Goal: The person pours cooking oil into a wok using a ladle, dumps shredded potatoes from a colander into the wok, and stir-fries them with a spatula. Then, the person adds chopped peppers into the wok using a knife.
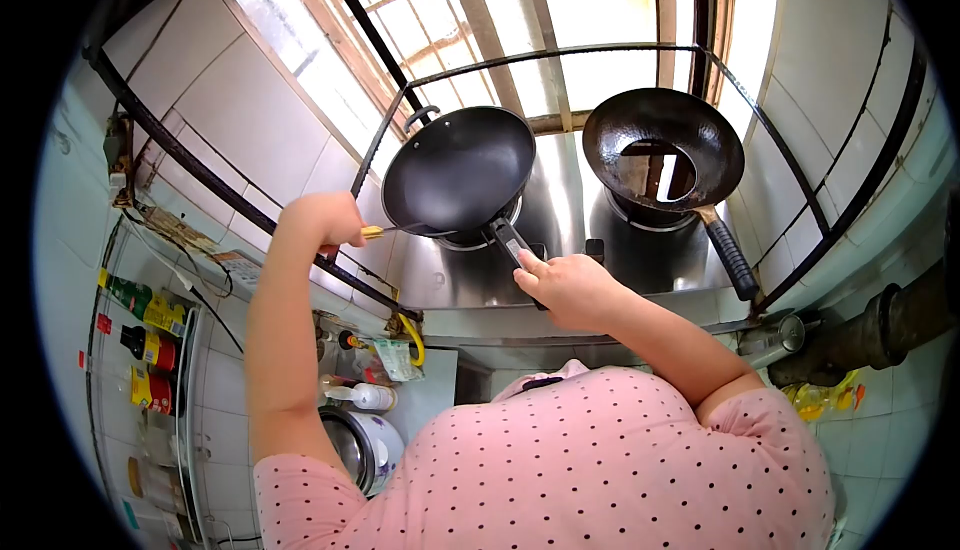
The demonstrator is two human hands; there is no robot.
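Observation:
My right hand (567, 290) is closed around the handle (507, 237) of a black wok (460, 170), which sits tilted on the left burner. At the wok's left rim, my left hand (322, 223) is closed on a yellow-handled utensil (373, 233). Its thin dark shaft reaches over the rim into the wok; I cannot make out the kind of tip. The wok's dark inside shows no food. A small lug handle (420, 117) stands out at its far side.
An older wok (660, 115), holding some water-like reflection, rests on the right burner of the steel stove (565, 200). A black rail (550, 53) runs around the stove. Bottles (155, 345) stand on a rack at left, with a white pot (380, 447) below.

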